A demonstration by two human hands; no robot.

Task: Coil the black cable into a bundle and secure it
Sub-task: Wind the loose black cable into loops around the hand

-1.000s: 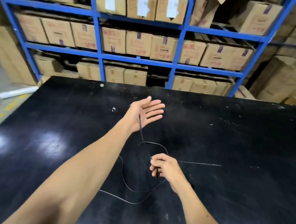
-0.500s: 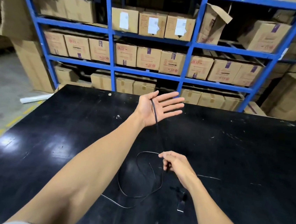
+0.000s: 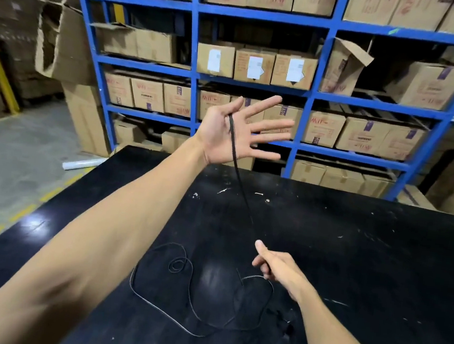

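Note:
My left hand (image 3: 215,137) is raised above the table's far edge, palm up and fingers spread, with the end of the thin black cable (image 3: 242,190) caught at the base of the thumb. From there the cable runs taut across the palm and down to my right hand (image 3: 280,270), which pinches it just above the black table (image 3: 364,270). The rest of the cable lies in loose loops on the table in front of me, left of my right hand, with one small curl inside the big loop.
A small dark piece with a pale end (image 3: 284,334) lies on the table by my right forearm. Behind the table stands a blue rack (image 3: 307,118) full of cardboard boxes. A white roll (image 3: 84,163) lies on the floor at left.
My left hand has risen higher and farther away, drawing the cable taut. My right hand has stayed low on the cable, and the loose loops have shifted on the table.

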